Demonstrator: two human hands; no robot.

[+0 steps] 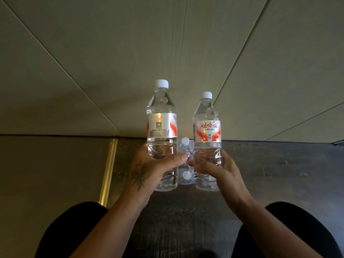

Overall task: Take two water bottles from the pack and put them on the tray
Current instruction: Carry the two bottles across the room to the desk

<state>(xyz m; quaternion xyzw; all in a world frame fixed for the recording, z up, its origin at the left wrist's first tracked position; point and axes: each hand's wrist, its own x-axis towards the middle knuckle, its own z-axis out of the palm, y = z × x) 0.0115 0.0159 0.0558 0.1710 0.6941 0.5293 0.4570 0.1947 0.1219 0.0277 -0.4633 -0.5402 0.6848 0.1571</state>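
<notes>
Two clear water bottles with white caps and red-and-white labels are held upright in front of me, side by side. My left hand (149, 170) grips the lower half of the left bottle (161, 116). My right hand (219, 170) grips the lower half of the right bottle (207, 125). Between and below them, the pack (184, 164) of bottles shows as a narrow strip on the floor, with two white caps visible; most of it is hidden by the held bottles. No tray is in view.
A pale panelled wall (167, 43) rises right behind the bottles. The dark wood-grain floor (270, 174) lies below, with a brass strip (108, 170) on the left beside a grey surface. My dark-clothed knees sit at the bottom corners.
</notes>
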